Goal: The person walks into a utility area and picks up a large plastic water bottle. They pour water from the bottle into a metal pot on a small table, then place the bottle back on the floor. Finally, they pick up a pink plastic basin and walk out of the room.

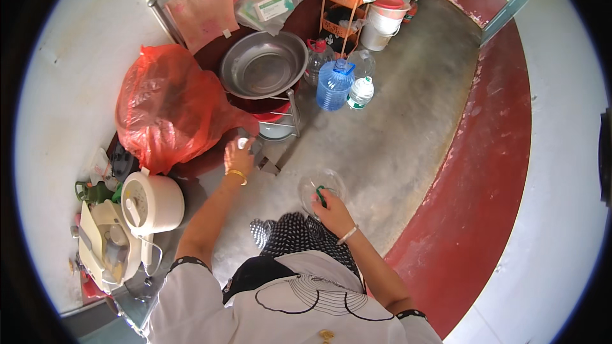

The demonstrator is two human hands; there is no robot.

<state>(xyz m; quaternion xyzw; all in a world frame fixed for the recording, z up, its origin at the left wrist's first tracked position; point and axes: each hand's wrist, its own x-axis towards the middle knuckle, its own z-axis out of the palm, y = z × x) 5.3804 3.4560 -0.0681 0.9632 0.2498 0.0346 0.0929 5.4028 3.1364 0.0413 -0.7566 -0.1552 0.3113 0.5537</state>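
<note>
Left of the steel basin (pixel 264 64) sits a red bag (pixel 166 108); before the basin, the left hand (pixel 235 157) holds a small white object (pixel 242 143); at the basin's near right, the right hand (pixel 332 215) grips a green-handled clear jug (pixel 312 181).

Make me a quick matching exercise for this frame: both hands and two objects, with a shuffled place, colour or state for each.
1. Right hand
2. Left hand
3. Metal basin
4. Blue bottle

A. Upright on the floor
B. Holding a small white item
C. Silver-grey and round
D. Gripping a green handle

Pairs: 1-D, 2-B, 3-C, 4-A
</note>
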